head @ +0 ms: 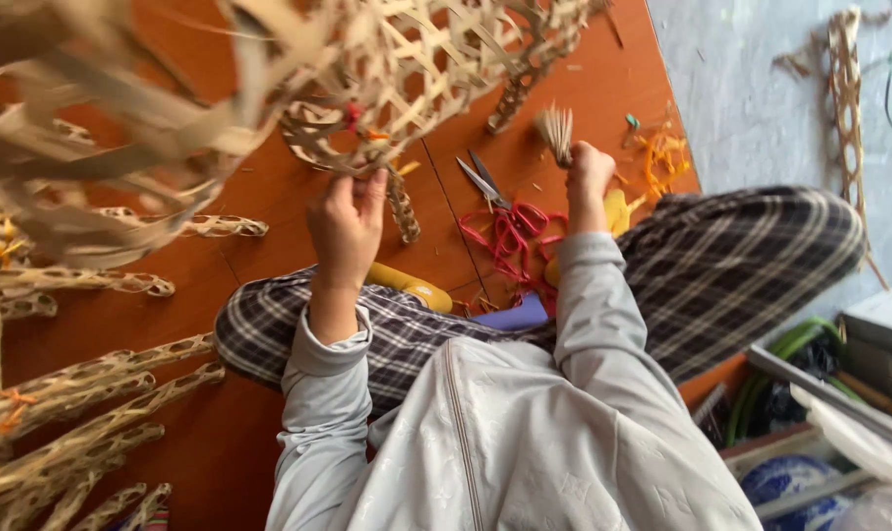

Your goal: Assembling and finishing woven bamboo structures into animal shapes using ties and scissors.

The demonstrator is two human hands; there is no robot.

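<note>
An orange-brown floor (269,197) is stretching under the seated person, meeting pale grey ground along its right edge. A large open-weave bamboo basket (407,59) is hanging over the floor's far side, and woven strips (82,393) are lying along its left edge. The left hand (346,228) is gripping the basket's lower rim, fingers closed on it. The right hand (588,177) is holding a small bundle of thin bamboo sticks (556,130) upright, fingers wrapped around it. Scissors (483,181) and red cord (510,241) are lying between the hands.
</note>
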